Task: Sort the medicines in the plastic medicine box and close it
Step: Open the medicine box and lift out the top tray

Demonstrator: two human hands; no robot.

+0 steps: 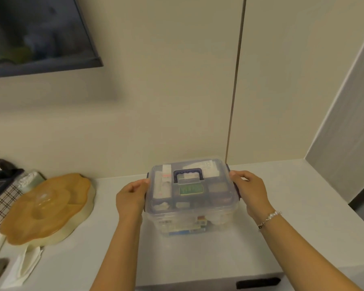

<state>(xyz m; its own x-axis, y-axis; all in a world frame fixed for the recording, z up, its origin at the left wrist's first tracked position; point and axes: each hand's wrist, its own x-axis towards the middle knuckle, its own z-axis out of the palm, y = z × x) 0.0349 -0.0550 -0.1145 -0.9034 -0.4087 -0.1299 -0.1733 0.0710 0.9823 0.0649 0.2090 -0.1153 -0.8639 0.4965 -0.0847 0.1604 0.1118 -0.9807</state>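
A clear plastic medicine box [190, 219] stands on the white counter, its lid on and its dark blue handle [188, 174] lying flat on top. Medicine packets and tubes show through the lid and walls. My left hand [131, 198] grips the box's left side at the dark blue latch, fingers curled on the lid's edge. My right hand [249, 191] holds the right side the same way, over the right latch. A bead bracelet is on my right wrist.
An amber flower-shaped lidded tray [44, 208] sits at the left on the counter [292, 206], with a checked cloth [2, 203] behind it and white tissue [27, 263] below it. A wall rises close behind the box. A grey box [208, 278] lies at the front edge.
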